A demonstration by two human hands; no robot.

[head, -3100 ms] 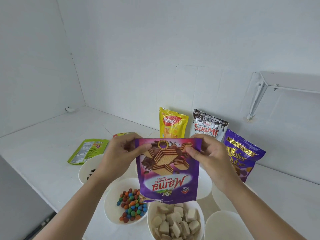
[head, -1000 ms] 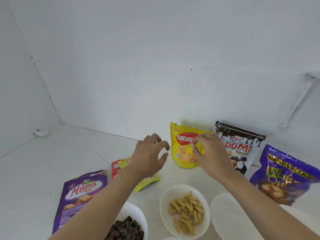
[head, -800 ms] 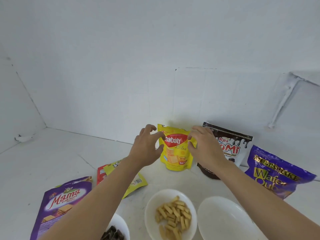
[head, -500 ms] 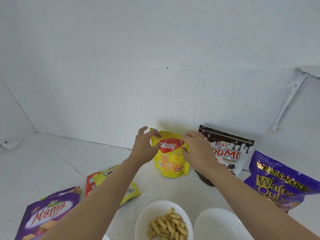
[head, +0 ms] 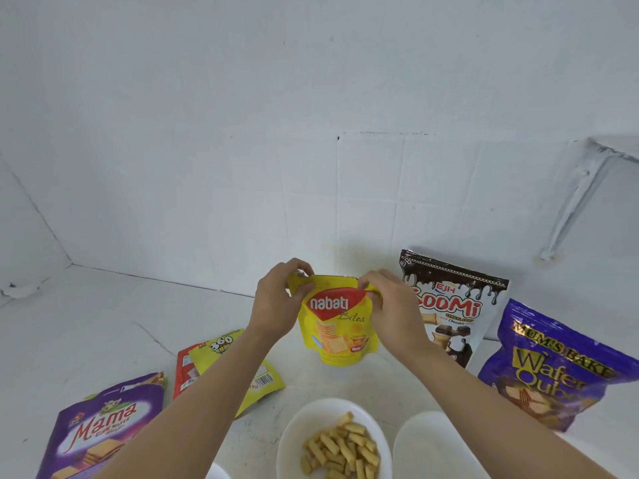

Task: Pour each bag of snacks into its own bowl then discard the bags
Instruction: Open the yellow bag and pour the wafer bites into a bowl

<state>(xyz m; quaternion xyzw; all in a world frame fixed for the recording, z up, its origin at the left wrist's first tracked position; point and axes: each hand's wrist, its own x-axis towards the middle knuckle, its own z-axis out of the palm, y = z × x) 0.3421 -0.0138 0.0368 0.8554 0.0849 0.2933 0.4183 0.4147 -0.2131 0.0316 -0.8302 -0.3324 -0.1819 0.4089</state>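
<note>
A yellow Nabati Bites bag (head: 337,326) stands upright by the back wall. My left hand (head: 278,302) pinches its top left corner and my right hand (head: 390,305) pinches its top right corner. To its right stand a dark Soomi bag (head: 449,305) and a purple Wafer Qube bag (head: 553,368). In front, a white bowl (head: 297,430) holds yellow stick snacks, and beside it sits another white bowl (head: 428,444) whose inside is partly hidden by my right arm.
Flat bags lie on the white counter at left: a purple Mama wafer bag (head: 103,433), a yellow 360 bag (head: 221,347) and a red bag (head: 183,371) under it. A white shelf bracket (head: 574,209) hangs on the tiled wall at right.
The purple Mama bag went from my hands to the counter at left. Both hands then reached to the yellow Nabati bag and now pinch its top corners.
</note>
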